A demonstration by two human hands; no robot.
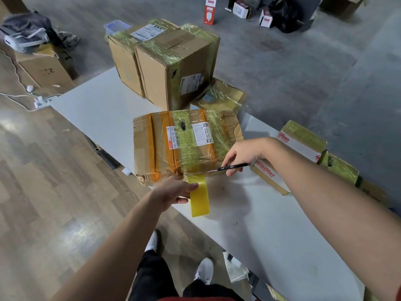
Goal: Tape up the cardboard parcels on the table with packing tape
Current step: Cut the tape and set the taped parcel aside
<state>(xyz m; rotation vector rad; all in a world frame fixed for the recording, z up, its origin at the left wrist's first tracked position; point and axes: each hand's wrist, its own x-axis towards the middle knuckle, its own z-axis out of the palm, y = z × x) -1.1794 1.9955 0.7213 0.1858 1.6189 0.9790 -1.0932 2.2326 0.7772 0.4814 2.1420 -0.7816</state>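
Both busy: L hand (172, 193) grips tape roll (200, 197), R hand (244, 152) grips scissors (232, 167) at parcel (186, 144).

Table (97, 105): one.
Cardboard parcels (173, 144) on the table: at least five; an arm hides part of the row.
Tape roll (200, 198) at the table's near edge: one.
Scissors (232, 167) above the table: one pair.
Hands over the table: two, left hand (173, 192) and right hand (243, 153).
White shoes (205, 270) beside the table: two.
Black bag (282, 14) beyond the table: one.
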